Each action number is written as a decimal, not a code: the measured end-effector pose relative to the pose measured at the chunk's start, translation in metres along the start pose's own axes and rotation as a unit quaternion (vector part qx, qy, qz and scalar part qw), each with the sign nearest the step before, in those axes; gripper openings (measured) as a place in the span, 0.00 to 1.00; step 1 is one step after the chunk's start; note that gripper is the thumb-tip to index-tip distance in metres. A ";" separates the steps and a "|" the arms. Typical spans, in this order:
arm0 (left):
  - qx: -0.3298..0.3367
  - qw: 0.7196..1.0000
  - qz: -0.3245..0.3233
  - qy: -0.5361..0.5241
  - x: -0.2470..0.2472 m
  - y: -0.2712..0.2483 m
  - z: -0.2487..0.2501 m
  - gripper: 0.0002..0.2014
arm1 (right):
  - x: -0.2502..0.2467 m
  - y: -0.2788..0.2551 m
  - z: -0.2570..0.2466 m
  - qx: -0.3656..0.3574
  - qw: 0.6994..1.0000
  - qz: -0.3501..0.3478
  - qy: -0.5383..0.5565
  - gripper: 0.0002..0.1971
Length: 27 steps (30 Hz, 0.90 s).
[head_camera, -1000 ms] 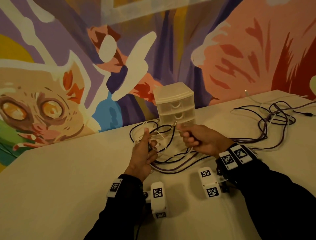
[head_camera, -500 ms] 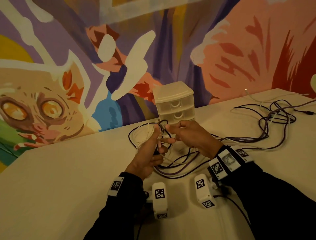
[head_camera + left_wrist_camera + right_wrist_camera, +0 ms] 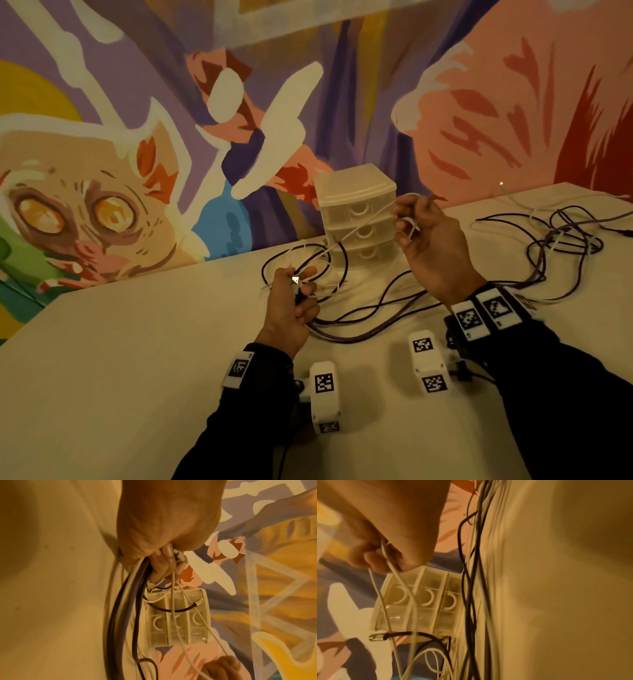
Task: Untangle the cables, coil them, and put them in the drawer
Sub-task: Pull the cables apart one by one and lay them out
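Note:
My left hand [image 3: 297, 287] hovers low over the table and grips a bunch of white and dark cable loops [image 3: 130, 588], with a silver plug end [image 3: 295, 281] showing between its fingers. My right hand [image 3: 411, 219] is raised in front of the drawer unit and pinches a thin white cable [image 3: 356, 229] that stretches down to the left hand. In the right wrist view the white cable [image 3: 393, 569] runs out of the curled fingers. A translucent three-drawer unit [image 3: 358, 212] stands by the wall, its drawers closed. Dark purple cables [image 3: 376, 308] trail across the table.
A tangle of dark and white cables [image 3: 561, 240] lies at the table's right, with a loose white cable end [image 3: 501, 186] near the wall. The cream table [image 3: 120, 359] meets a painted mural wall behind. The table's left edge falls away at the left.
My right hand has risen up and to the right from beside the left hand, drawing the white cable taut. The left hand dropped slightly and keeps holding its bunch.

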State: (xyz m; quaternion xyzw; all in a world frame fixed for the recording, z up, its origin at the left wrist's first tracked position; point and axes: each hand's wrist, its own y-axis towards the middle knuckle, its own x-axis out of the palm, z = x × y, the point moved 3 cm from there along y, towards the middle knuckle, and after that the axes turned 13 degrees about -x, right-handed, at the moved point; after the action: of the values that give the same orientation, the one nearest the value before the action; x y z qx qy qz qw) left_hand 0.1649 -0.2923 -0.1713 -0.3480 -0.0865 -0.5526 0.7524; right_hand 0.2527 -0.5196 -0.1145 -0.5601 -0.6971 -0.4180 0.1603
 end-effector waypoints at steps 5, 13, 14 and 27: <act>0.015 1.000 0.012 -0.023 0.000 0.002 0.001 0.18 | -0.006 0.004 -0.015 0.000 0.997 0.009 0.081 0.17; 0.045 0.995 0.085 0.004 -0.004 -0.001 0.002 0.21 | -0.011 0.001 0.011 0.132 0.990 0.043 -0.005 0.24; 0.052 0.994 0.096 0.003 -0.004 -0.002 0.002 0.21 | -0.013 0.003 0.011 0.114 0.991 0.064 0.015 0.22; 0.111 0.964 0.075 0.230 0.019 -0.022 0.007 0.32 | 0.036 -0.056 0.036 0.294 0.828 -0.355 -0.319 0.26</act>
State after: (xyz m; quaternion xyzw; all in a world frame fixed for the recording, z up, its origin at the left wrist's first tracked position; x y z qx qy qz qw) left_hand 0.1538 -0.3058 -0.1468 -0.1308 0.0547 -0.5467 0.8252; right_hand 0.1987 -0.4701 -0.1335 -0.3027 -0.9501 -0.0194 -0.0728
